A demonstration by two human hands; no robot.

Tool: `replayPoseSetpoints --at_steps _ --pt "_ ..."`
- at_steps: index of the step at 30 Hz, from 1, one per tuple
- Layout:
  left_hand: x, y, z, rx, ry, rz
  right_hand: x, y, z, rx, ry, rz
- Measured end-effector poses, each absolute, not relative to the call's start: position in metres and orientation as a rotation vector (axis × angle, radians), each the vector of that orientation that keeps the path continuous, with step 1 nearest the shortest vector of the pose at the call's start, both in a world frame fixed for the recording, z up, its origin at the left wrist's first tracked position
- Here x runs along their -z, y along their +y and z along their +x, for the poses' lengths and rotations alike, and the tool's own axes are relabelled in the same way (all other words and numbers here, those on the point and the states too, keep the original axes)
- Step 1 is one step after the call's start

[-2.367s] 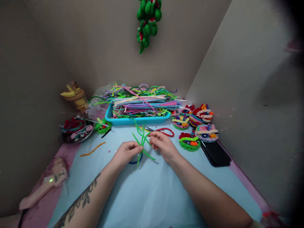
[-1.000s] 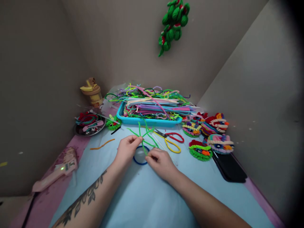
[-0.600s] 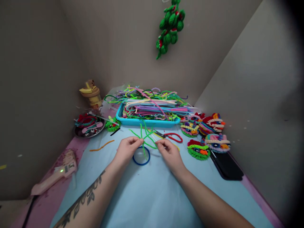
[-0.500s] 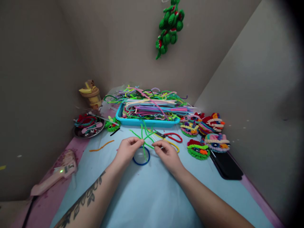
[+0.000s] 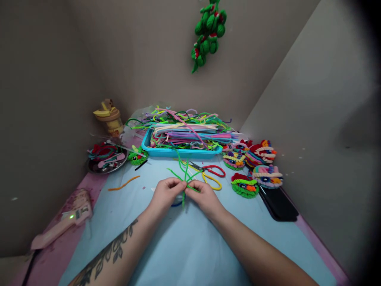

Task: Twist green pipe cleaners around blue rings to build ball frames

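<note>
My left hand and my right hand meet at the middle of the light blue table top, fingers pinched on a bunch of green pipe cleaners whose ends fan out above the fingertips. A blue ring lies on the table under the hands, mostly hidden. Red and yellow scissors lie just behind my right hand.
A turquoise tray heaped with coloured pipe cleaners stands at the back. Finished fuzzy craft pieces and a black phone lie right. A metal dish, an orange pipe cleaner and a pink glue gun lie left. Walls close in.
My right hand moved left until its fingertips met the left hand's on the green pipe cleaners. The hands now cover most of the blue ring.
</note>
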State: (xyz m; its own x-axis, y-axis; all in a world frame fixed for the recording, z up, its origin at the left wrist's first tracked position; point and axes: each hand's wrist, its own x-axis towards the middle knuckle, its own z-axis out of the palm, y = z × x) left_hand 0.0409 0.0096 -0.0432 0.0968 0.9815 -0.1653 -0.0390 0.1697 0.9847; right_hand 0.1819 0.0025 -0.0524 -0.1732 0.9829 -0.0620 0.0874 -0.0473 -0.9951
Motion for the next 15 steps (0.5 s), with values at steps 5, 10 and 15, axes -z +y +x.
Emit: replayPoseSetpoints --at_steps 5,10,15 --pt "0.047 0.010 0.040 -1.007 1.197 1.126 0.051 0.003 0.182 -1.272 -1.429 -1.240" --pt "0.043 0.012 0.038 -1.082 1.238 1.063 0.050 0.004 0.184 -1.321 -1.330 -1.195" --pt "0.036 0.010 0.038 -1.003 1.217 1.044 0.051 0.008 0.189 -1.466 -0.983 -1.164"
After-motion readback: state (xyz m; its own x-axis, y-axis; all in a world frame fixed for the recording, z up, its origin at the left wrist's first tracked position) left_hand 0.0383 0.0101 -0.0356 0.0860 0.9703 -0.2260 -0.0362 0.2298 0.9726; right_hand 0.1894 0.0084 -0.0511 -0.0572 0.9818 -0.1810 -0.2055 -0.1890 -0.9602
